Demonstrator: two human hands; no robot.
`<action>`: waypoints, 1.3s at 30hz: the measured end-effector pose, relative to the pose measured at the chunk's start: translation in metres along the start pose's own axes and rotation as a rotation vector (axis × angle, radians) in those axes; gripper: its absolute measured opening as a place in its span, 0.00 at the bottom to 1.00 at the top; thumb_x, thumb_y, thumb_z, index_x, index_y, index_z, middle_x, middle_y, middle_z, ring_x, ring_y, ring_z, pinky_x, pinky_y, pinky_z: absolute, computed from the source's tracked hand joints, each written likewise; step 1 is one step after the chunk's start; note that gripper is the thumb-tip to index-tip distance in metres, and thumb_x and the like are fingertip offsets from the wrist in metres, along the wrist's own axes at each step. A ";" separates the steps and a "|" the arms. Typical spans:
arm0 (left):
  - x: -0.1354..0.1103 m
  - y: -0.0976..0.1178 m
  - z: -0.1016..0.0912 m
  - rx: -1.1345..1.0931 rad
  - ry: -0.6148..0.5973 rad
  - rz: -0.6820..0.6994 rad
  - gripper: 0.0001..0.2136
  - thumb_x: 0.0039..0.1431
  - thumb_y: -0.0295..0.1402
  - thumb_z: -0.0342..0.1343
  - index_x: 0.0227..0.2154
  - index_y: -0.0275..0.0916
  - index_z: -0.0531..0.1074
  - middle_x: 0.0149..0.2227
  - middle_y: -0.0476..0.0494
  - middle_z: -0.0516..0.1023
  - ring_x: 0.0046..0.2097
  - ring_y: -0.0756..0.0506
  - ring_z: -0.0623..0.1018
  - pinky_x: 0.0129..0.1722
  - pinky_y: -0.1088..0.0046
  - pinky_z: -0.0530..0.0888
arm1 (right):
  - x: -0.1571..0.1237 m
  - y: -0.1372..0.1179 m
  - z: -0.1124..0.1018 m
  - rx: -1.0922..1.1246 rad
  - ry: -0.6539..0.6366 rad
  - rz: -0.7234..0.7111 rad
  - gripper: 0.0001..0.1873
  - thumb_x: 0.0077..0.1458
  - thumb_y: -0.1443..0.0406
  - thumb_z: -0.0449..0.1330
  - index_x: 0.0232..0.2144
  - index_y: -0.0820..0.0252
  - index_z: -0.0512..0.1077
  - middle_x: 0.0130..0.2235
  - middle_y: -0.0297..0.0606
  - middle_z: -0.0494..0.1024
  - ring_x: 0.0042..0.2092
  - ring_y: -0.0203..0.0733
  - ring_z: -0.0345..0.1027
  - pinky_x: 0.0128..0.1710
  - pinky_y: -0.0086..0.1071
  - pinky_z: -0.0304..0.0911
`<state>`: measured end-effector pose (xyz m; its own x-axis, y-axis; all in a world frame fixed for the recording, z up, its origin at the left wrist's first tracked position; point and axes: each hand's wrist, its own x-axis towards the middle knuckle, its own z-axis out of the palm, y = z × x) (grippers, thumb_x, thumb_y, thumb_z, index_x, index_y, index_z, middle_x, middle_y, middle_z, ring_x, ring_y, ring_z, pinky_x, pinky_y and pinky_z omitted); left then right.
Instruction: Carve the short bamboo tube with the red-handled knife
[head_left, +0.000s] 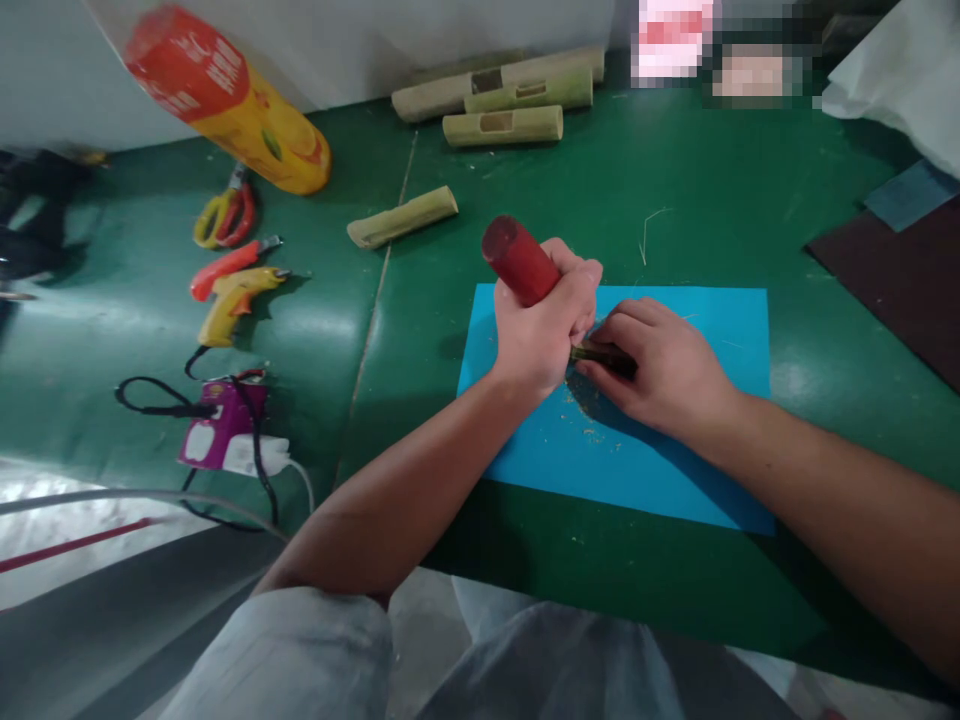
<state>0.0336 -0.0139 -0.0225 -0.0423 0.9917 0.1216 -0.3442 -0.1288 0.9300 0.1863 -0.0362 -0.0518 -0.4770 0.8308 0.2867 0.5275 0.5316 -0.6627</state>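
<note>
My left hand [536, 325] is wrapped round the thick red handle [521, 260] of a tool, whose working end is hidden below the fist. Close beside it, my right hand [667, 365] grips a short, dark greenish piece [604, 354] that looks like bamboo. Its left end reaches to the underside of my left hand; whether the tool touches it is hidden. Both hands are over a blue sheet [697, 480], where small pale shavings [589, 425] lie scattered.
Cut bamboo tubes [502, 125] lie at the back, with another bamboo piece [403, 217] nearer. Leftward are a yellow-orange bottle [255, 120], scissors [226, 215], a red cutter [225, 270], a yellow glue gun [236, 305] and a purple-white power strip [229, 425] with cables. A dark board [900, 280] lies right.
</note>
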 end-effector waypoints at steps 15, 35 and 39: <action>-0.001 -0.006 0.000 0.004 -0.015 0.053 0.26 0.58 0.41 0.75 0.19 0.44 0.61 0.15 0.57 0.57 0.18 0.53 0.55 0.20 0.70 0.52 | 0.000 0.001 0.002 0.006 0.019 -0.039 0.06 0.65 0.61 0.63 0.37 0.57 0.77 0.39 0.45 0.80 0.43 0.52 0.71 0.43 0.44 0.62; 0.007 0.013 0.001 -0.139 0.026 -0.107 0.22 0.61 0.29 0.59 0.17 0.43 0.53 0.15 0.56 0.52 0.16 0.54 0.52 0.18 0.72 0.51 | -0.002 0.000 0.003 0.028 0.014 -0.009 0.05 0.64 0.62 0.65 0.36 0.56 0.75 0.38 0.43 0.77 0.41 0.50 0.68 0.41 0.42 0.62; 0.003 0.006 0.006 -0.091 0.101 -0.026 0.23 0.63 0.30 0.64 0.19 0.43 0.56 0.16 0.57 0.55 0.17 0.54 0.54 0.21 0.72 0.50 | -0.001 0.000 0.003 0.022 0.021 -0.011 0.05 0.64 0.62 0.65 0.35 0.55 0.74 0.37 0.42 0.77 0.40 0.49 0.67 0.41 0.42 0.61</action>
<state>0.0369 -0.0119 -0.0142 -0.1249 0.9905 0.0576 -0.4299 -0.1063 0.8966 0.1847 -0.0380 -0.0540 -0.4679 0.8282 0.3085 0.5062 0.5373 -0.6746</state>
